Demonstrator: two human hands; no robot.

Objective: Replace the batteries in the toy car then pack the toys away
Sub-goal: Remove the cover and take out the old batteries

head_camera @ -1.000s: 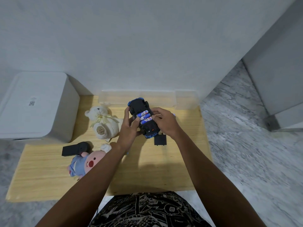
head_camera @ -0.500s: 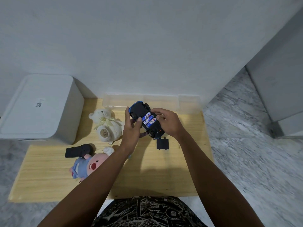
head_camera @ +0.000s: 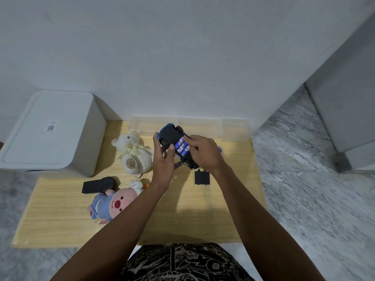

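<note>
Blue-and-black toy car [head_camera: 176, 146] is held underside-up above the desk [head_camera: 60, 209], gripped by the left hand [head_camera: 163, 159]; right hand [head_camera: 204, 153] fingers are curled onto its batteries [head_camera: 182, 148].

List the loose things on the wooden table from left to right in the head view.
black remote → pink plush → white teddy bear → toy car → battery cover

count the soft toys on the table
2. The white bear lies at the back left, near the clear box. The pink doll lies nearer the front, beside the black remote. None other shows; the arms may hide more.
</note>
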